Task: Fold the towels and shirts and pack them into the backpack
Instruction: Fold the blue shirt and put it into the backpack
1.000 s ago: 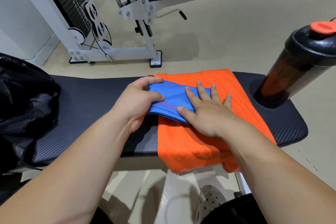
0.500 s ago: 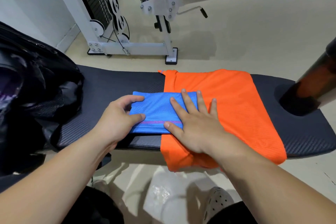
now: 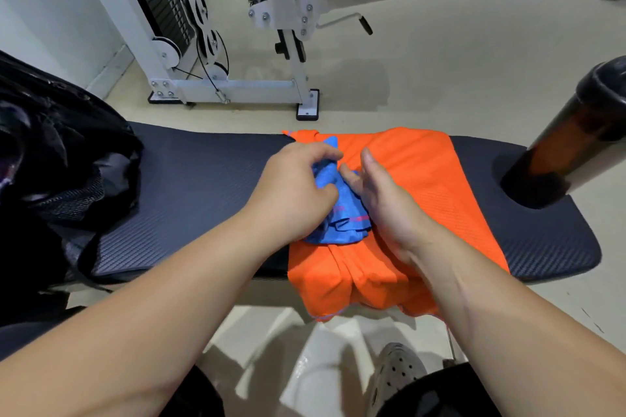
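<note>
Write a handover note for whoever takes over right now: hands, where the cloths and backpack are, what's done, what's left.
Hands: left hand grips the bunched blue towel; right hand is open, edge-on beside it, thumb against it.
Things: the blue towel sits on the orange shirt, which lies flat across the bench, near edge hanging over. The backpack is at the bench's left end.
Done: orange shirt looks folded.
Left: fold the blue towel, pack both.

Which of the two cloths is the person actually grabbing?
The blue cloth: the left hand grips it, bunched, atop the orange cloth, which lies flat on the bench.
</note>
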{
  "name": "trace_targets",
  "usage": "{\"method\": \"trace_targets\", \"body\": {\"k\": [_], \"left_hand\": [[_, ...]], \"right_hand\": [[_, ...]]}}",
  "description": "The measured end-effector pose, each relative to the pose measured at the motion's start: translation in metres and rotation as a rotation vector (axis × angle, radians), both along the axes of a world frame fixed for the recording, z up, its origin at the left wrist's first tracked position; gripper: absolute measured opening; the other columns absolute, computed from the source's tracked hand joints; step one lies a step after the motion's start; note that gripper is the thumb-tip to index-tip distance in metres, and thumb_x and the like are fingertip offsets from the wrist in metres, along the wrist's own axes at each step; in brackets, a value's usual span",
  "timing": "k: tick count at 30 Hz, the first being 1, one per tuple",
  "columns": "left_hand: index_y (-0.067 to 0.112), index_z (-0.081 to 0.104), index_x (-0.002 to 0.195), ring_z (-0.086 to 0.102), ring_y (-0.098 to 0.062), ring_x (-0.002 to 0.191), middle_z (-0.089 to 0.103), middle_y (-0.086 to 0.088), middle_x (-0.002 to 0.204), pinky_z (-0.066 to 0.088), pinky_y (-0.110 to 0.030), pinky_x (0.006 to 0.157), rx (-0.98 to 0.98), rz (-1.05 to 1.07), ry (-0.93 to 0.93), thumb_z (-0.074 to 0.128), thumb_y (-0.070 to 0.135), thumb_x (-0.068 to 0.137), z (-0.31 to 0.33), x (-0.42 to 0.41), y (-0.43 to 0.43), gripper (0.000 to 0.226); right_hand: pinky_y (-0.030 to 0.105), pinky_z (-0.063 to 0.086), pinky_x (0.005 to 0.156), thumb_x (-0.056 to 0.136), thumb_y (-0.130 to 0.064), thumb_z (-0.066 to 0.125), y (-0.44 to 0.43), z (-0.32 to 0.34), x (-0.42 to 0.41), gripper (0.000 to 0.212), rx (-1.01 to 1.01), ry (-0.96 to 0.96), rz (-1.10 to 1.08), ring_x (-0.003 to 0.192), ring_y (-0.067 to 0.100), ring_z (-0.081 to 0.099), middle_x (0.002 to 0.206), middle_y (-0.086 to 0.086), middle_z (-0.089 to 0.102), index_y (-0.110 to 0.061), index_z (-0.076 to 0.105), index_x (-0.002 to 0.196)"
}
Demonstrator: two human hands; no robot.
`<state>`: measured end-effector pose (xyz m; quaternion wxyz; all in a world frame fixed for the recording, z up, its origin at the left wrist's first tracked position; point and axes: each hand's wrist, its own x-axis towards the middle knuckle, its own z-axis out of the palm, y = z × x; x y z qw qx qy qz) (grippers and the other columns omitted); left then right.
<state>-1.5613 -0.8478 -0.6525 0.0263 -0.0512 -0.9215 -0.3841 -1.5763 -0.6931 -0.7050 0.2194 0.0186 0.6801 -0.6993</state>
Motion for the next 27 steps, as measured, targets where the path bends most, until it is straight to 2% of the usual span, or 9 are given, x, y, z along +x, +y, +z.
{"method": "trace_targets", "body": {"k": [1, 3, 8, 12, 15, 18, 21, 24, 27], "left_hand": [[0.026, 0.068, 0.122, 0.059, -0.014, 0.106, 0.062, 0.002, 0.121, 0.038, -0.014, 0.091, -0.062, -0.025, -0.004, 0.066, 0.005, 0.08, -0.003, -0.001, 0.008, 0.047], [0.023, 0.067, 0.125, 0.055, -0.017, 0.115, 0.059, -0.003, 0.123, 0.03, -0.01, 0.085, -0.14, -0.063, -0.022, 0.064, 0.006, 0.082, -0.008, -0.003, 0.022, 0.046], [0.022, 0.057, 0.124, 0.056, -0.016, 0.105, 0.063, 0.005, 0.115, 0.039, -0.025, 0.08, -0.166, -0.096, -0.058, 0.067, 0.027, 0.084, -0.008, 0.0, 0.037, 0.042], [0.018, 0.053, 0.124, 0.064, -0.024, 0.108, 0.068, -0.003, 0.122, 0.049, -0.041, 0.095, 0.001, -0.095, -0.174, 0.048, 0.021, 0.091, -0.007, 0.004, 0.027, 0.034], [0.015, 0.055, 0.134, 0.065, -0.024, 0.111, 0.065, -0.002, 0.132, 0.047, -0.04, 0.104, 0.023, -0.088, -0.163, 0.047, 0.012, 0.095, -0.017, 0.006, 0.021, 0.041], [0.013, 0.064, 0.127, 0.062, -0.024, 0.108, 0.063, -0.003, 0.125, 0.044, -0.03, 0.101, -0.07, 0.0, 0.098, 0.055, 0.011, 0.095, -0.024, 0.007, 0.015, 0.033], [0.017, 0.069, 0.122, 0.057, -0.03, 0.11, 0.063, -0.003, 0.126, 0.049, -0.045, 0.092, -0.353, -0.019, 0.32, 0.051, 0.036, 0.09, -0.03, 0.003, 0.006, 0.041], [0.022, 0.044, 0.15, 0.028, -0.03, 0.148, 0.031, 0.0, 0.163, 0.028, -0.058, 0.115, -0.624, -0.168, 0.136, 0.035, 0.055, 0.097, -0.039, -0.001, 0.007, 0.063], [0.023, 0.01, 0.161, -0.01, -0.022, 0.155, -0.008, 0.005, 0.169, 0.005, -0.062, 0.121, -0.685, -0.198, -0.015, 0.009, 0.064, 0.095, -0.059, 0.0, 0.008, 0.078]], "right_hand": [[0.006, 0.049, 0.081, 0.102, -0.061, 0.022, 0.002, 0.005, 0.002, 0.059, -0.017, 0.014, 0.038, 0.097, -0.012, 0.065, 0.117, -0.012, 0.073, -0.02, 0.055, 0.129], [0.008, 0.051, 0.072, 0.106, -0.051, 0.011, 0.005, 0.009, 0.002, 0.057, -0.1, -0.001, 0.05, 0.089, -0.007, 0.07, 0.092, -0.014, 0.077, -0.021, 0.06, 0.103], [0.008, 0.05, 0.073, 0.106, -0.05, 0.016, 0.009, 0.008, -0.002, 0.068, -0.127, 0.04, 0.033, 0.083, -0.008, 0.069, 0.084, -0.017, 0.076, -0.023, 0.074, 0.082], [0.022, 0.031, 0.116, 0.105, -0.047, 0.037, 0.018, 0.006, -0.006, 0.047, 0.256, 0.316, 0.142, 0.134, -0.001, 0.046, 0.145, -0.011, 0.055, -0.025, 0.054, 0.143], [0.024, 0.037, 0.106, 0.095, -0.036, 0.06, 0.028, -0.006, -0.014, 0.045, 0.703, 0.603, 0.186, 0.124, 0.015, 0.053, 0.129, 0.002, 0.063, -0.02, 0.063, 0.136], [0.03, 0.043, 0.102, 0.09, -0.03, 0.07, 0.031, -0.006, -0.012, 0.045, 0.768, 0.637, 0.181, 0.114, 0.019, 0.059, 0.121, 0.003, 0.066, -0.016, 0.066, 0.132], [0.036, 0.042, 0.106, 0.089, -0.034, 0.07, 0.031, -0.005, -0.013, 0.048, 0.808, 0.663, 0.193, 0.119, 0.022, 0.059, 0.126, 0.005, 0.066, -0.016, 0.064, 0.133], [0.044, 0.039, 0.108, 0.085, -0.049, 0.063, 0.033, -0.005, -0.014, 0.056, 0.866, 0.676, 0.202, 0.126, 0.027, 0.054, 0.135, 0.004, 0.061, -0.025, 0.063, 0.135], [0.047, 0.026, 0.117, 0.087, -0.051, 0.067, 0.038, -0.005, -0.016, 0.054, 1.005, 0.651, 0.198, 0.146, 0.027, 0.029, 0.155, -0.005, 0.042, -0.04, 0.056, 0.139]]}}
